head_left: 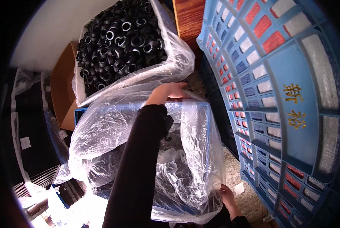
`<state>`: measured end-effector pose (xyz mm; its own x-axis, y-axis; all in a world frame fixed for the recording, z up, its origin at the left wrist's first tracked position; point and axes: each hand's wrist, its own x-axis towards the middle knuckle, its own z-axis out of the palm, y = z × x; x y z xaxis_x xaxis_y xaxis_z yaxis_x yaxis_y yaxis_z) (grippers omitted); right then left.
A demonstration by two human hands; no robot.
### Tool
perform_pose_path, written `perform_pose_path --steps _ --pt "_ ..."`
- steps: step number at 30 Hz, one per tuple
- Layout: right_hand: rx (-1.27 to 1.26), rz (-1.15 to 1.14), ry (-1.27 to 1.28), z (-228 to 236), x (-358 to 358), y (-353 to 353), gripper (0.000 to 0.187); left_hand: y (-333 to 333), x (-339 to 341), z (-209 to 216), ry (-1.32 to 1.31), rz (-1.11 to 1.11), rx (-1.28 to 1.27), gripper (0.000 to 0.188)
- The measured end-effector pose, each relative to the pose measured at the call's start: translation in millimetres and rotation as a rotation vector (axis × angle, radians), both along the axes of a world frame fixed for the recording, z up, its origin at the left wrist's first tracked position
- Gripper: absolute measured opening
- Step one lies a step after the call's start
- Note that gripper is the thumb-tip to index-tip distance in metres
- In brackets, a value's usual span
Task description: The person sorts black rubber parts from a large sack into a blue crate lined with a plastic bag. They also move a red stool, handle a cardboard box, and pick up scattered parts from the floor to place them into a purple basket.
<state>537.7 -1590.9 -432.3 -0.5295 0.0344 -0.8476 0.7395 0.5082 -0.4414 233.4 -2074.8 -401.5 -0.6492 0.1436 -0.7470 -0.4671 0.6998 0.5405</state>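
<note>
The person's left arm [134, 163] stretches far out ahead, sleeved in black down to the wrist, the bare left hand [168, 93] angled rightward. Much closer to the body, I see the bare right hand [227, 197], fingers partly curled, above a dark cuff [240, 221].

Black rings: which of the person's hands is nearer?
Left: in the picture, the left hand is below and right of the black rings; the right hand is much farther down and right.
</note>
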Motion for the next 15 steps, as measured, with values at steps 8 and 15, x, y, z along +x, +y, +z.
perform_pose_path --steps 8,15 --pt "0.237 0.649 0.512 9 10 -35 0.024 -91 175 119 1.016 0.748 0.064 0.015" --pt "0.228 0.215 0.583 56 -32 -78 0.031 -219 376 89 0.612 0.643 -0.812 0.1"
